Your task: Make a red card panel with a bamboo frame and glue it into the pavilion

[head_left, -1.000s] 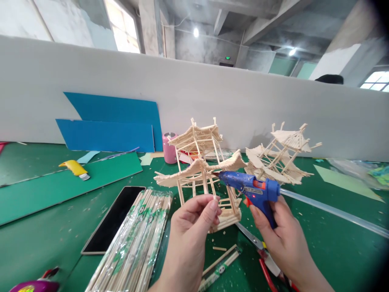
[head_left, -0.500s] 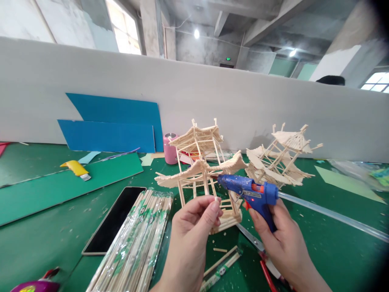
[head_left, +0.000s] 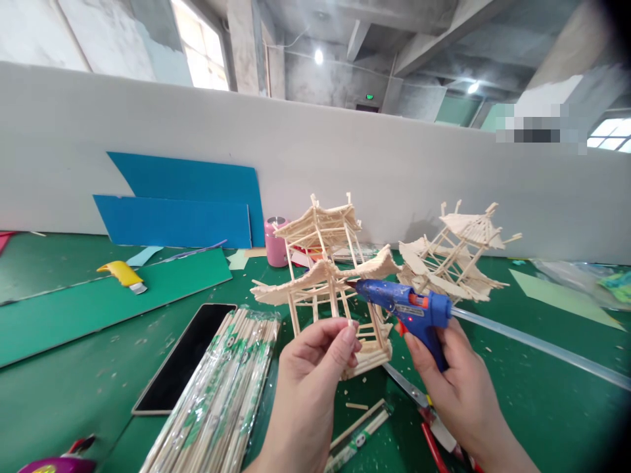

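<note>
Surface: green mat, near white wall.
Left hand: fingers pinching short stick, steadying pagoda model.
Right hand: fingers gripping glue gun, nozzle at eave joint.

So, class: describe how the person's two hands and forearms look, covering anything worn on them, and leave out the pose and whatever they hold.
Both hands are bare: the left hand and the right hand show no gloves, rings or watch. The forearms are bare too as far as the lower picture edge, with no sleeve or cuff in view. The fingernails that show are short and unpainted. No markings or bandages are visible.
</note>
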A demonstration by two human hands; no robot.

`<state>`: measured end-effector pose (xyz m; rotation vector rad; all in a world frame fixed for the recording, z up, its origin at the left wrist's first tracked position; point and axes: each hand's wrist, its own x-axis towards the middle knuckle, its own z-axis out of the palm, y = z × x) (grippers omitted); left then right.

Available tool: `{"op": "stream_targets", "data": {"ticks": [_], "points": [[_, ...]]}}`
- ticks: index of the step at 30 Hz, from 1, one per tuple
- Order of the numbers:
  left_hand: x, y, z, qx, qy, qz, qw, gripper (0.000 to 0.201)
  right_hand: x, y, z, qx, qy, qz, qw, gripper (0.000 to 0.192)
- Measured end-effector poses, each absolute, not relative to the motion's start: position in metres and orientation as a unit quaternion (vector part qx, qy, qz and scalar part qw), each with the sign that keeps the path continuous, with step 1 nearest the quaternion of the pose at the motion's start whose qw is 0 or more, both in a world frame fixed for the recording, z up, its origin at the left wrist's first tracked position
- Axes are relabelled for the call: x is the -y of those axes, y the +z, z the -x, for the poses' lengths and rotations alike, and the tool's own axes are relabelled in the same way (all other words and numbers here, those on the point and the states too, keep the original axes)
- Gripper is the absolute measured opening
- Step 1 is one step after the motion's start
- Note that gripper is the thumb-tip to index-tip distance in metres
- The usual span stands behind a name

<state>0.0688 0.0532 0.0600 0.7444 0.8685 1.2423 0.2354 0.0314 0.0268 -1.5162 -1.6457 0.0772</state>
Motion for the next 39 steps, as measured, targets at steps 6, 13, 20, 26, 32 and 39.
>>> {"op": "stream_targets", "data": {"ticks": [6,13,20,26,32,39], "points": [[-0.052,0.058,-0.067,-0.378,0.549,-0.336,0.665,0.012,-0.03,0.027,-0.236,0.617,0.148,0.609,0.476,0.022],[-0.052,0.059,-0.067,-0.373,0.554,-0.339,0.663,0.011,-0.006,0.018,-0.263,0.521,0.329,0.59,0.522,0.017],[-0.05,0.059,-0.066,-0.365,0.552,-0.343,0.667,0.011,0.007,-0.001,-0.318,0.471,0.207,0.733,0.446,0.029],[-0.05,0.059,-0.067,-0.367,0.549,-0.35,0.665,0.011,0.001,-0.044,-0.373,0.452,0.103,0.849,0.254,0.048],[-0.048,0.059,-0.067,-0.367,0.54,-0.353,0.67,0.012,0.006,-0.067,-0.388,0.471,0.076,0.842,0.253,0.039],[-0.048,0.059,-0.069,-0.359,0.523,-0.371,0.678,0.011,-0.009,-0.013,-0.329,0.544,0.011,0.748,0.381,0.032]]}}
